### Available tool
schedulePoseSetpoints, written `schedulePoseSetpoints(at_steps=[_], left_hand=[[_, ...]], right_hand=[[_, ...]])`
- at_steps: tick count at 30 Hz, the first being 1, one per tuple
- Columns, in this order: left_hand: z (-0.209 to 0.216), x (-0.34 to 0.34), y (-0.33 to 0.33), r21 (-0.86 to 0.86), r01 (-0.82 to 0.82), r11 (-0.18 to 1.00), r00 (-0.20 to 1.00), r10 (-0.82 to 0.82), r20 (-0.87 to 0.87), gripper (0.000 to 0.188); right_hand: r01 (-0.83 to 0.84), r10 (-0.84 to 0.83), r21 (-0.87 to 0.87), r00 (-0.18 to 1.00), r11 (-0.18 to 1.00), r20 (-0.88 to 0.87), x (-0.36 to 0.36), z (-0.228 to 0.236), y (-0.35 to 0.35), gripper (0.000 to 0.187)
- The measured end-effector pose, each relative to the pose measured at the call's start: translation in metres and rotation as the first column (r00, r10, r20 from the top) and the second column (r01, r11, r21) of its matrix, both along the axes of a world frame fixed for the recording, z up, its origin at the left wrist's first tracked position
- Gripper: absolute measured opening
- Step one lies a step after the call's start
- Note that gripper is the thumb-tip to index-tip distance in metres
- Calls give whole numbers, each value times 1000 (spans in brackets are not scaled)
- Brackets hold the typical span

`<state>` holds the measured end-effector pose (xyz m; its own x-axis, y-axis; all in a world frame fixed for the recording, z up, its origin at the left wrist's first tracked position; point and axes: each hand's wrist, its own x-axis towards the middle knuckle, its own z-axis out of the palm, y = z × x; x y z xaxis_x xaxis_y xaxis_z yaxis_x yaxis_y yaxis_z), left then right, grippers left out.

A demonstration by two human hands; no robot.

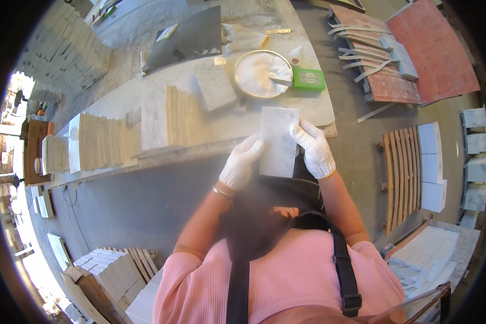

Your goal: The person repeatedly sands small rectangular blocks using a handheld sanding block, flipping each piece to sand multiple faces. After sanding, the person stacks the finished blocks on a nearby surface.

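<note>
A rectangular white marble tile (278, 143) with faint grey veins is held upright in front of me by both hands. My left hand (240, 163), in a white knit glove, closes on the tile's left edge. My right hand (314, 150), gloved the same way, grips its upper right edge, thumb over the face. Just beyond the tile, on the worktable (200, 125), stands a round tin (248, 81) of white paste. A putty knife (281, 82) rests in it, its far end reaching a green box (309, 80). Another marble tile (215, 83) lies left of the tin.
Rows of tiles on edge (175, 116) line the table's left part. Behind them are a dark board (191, 38) and a pale cloth (237, 36). On the right stand a red panel with straps (372, 59) and a wooden pallet (402, 178). Boxes (110, 272) sit behind me, lower left.
</note>
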<state>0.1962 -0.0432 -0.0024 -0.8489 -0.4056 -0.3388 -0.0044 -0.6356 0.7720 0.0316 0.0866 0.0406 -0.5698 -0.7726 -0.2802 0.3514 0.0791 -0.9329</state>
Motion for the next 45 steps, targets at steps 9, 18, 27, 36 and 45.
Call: schedulePoseSetpoints(at_steps=[9,18,27,36,45], left_hand=[[27,12,-2,-219,-36,975,995,56,87,43],[80,86,-97,-543,-462,702,834,552,3,40],[71,116,-188,-853,-333,402,672,735,85,46],[95,94,-157,-997,36,-70,627,779,-32,32],[32,-24,-95,-954,286,90,778,560,286,85]], right_hand=[[-74,77,29,993,997,-94,8,11,-1,41],[-189,209,145,969,971,-135,9,10,-3,44],[-238,255,126,956,963,-142,5,0,3,44],[-200,226,198,967,960,-115,0,-8,2,44],[-242,268,207,958,948,-106,7,-13,-3,46]])
